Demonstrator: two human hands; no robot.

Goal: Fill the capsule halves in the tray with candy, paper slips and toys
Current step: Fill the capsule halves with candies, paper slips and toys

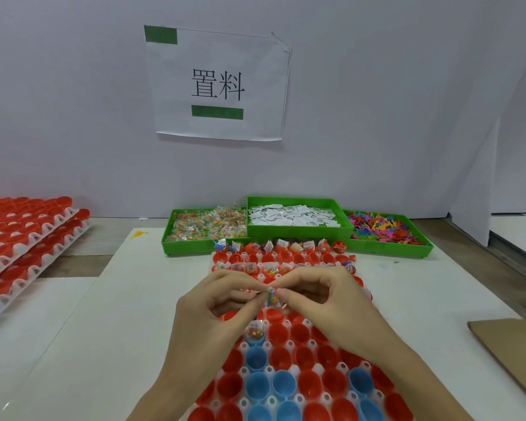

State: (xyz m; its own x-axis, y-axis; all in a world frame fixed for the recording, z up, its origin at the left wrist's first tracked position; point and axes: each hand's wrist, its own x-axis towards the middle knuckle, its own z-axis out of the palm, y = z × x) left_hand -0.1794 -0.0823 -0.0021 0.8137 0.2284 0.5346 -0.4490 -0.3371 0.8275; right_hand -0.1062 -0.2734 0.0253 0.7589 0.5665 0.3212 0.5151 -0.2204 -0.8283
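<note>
Candy packet (272, 297), clear with multicoloured beads, pinched between left hand (213, 302) and right hand (322, 294).

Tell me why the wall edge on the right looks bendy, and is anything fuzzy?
Head view: the wide-angle lens bows the wall panel edge and stretches the capsule halves near the bottom; light is soft and even, no hard shadows or glare; the candy packet pinched by the left hand and right hand is slightly blurred.
</note>
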